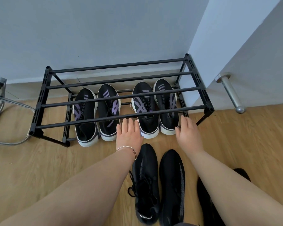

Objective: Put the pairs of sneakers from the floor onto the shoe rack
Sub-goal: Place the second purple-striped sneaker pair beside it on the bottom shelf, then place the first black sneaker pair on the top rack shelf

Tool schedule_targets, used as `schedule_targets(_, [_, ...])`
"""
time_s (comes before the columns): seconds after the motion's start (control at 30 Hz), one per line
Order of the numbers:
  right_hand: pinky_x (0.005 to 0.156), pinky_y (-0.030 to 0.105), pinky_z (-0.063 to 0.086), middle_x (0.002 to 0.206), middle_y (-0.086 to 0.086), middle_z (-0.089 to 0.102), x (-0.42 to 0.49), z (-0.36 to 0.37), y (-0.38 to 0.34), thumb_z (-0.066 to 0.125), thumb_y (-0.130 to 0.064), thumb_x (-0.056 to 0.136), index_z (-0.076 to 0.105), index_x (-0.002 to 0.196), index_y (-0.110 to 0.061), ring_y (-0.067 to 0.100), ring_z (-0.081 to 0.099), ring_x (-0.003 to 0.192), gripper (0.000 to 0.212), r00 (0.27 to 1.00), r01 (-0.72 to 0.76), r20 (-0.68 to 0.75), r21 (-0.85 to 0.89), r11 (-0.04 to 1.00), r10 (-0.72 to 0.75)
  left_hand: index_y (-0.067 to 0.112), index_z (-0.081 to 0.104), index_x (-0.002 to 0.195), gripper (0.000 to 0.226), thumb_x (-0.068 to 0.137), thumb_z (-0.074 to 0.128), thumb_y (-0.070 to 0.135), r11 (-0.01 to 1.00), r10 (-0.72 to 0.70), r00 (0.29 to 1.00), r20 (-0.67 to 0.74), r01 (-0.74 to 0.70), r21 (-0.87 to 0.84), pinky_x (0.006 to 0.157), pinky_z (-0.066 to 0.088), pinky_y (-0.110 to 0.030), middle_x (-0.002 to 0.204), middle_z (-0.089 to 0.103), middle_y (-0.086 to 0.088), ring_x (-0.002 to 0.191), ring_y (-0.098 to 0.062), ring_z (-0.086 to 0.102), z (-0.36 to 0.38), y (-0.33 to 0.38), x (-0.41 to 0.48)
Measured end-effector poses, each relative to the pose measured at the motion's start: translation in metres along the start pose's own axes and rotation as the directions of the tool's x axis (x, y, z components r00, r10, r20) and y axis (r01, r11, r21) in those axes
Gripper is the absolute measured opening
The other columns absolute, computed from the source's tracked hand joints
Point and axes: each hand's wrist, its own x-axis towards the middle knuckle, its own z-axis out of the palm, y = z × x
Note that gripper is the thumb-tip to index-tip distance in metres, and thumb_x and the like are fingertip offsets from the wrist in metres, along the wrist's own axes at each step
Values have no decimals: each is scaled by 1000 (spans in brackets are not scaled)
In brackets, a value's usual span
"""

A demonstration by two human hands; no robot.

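Note:
A black two-tier shoe rack (121, 119) stands against the wall. On its lower tier sit two pairs of black sneakers with purple stripes and white soles: the left pair (96, 111) and the right pair (155, 105), heels toward me. My left hand (129, 136) is flat, fingers apart, beside the right pair's left heel. My right hand (189, 132) is spread beside that pair's right heel. Neither hand holds anything. An all-black pair of sneakers (158, 183) lies on the floor between my forearms.
The floor (55, 168) is light wood. A chrome chair frame (8, 115) stands left of the rack. A white door with a metal handle (230, 92) is at the right. Another dark shoe (207, 203) lies partly hidden under my right forearm.

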Motion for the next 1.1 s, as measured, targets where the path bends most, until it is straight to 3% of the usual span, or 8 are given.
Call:
schedule_targets(0.27, [109,45,46,141,22,56,-44,-5,7,59,-29,98,46,144,3,37,52,133,58,995,86,47,-61,994,-84,11,14,158,75,100,41,51,998,-56,995,84,58,-22,123,16,-52,166,16,-14,154,-35,10,6,9,-39])
schedule_targets(0.47, [110,39,44,152,14,47,-96,1,24,46,-45,102,33,154,-5,30,48,137,67,951,127,286,-21,992,-116,13,15,156,76,99,44,53,977,-171,958,230,195,-83,119,30,-45,164,20,-12,150,-33,23,30,2,-84])
schedule_targets(0.6, [109,38,45,153,13,45,-137,7,38,42,-50,102,26,157,-10,28,47,135,70,911,2,412,56,998,-25,17,26,151,69,97,49,52,893,-293,877,380,393,-219,98,45,-41,144,43,-11,127,-32,48,49,0,-115])
schedule_targets(0.77, [106,35,48,149,6,52,-187,8,42,46,-52,100,24,159,-17,21,54,131,72,831,-236,548,188,954,97,15,31,152,63,99,51,44,739,-312,812,493,533,-411,97,47,-41,139,49,-15,121,-34,55,72,3,-140])
schedule_targets(0.87, [86,27,54,118,-1,70,-203,6,41,52,-47,99,18,160,-23,12,66,99,73,754,-371,642,240,897,140,13,37,149,56,100,53,34,656,-310,813,493,558,-508,97,49,-43,133,58,-14,116,-33,59,81,1,-148])
schedule_targets(0.97, [74,17,47,92,-12,66,-210,4,38,57,-41,99,7,161,-29,2,63,84,80,676,-462,724,270,845,138,13,43,145,47,100,52,24,609,-292,813,503,564,-558,92,50,-39,117,65,-6,110,-31,62,84,4,-159])
schedule_targets(1.1, [94,30,50,107,-7,67,-217,10,42,63,-42,95,19,159,-26,13,65,102,79,654,-599,732,348,721,190,15,50,142,43,99,54,19,542,-289,814,503,573,-615,80,43,-29,102,63,2,92,-22,59,87,14,-174])
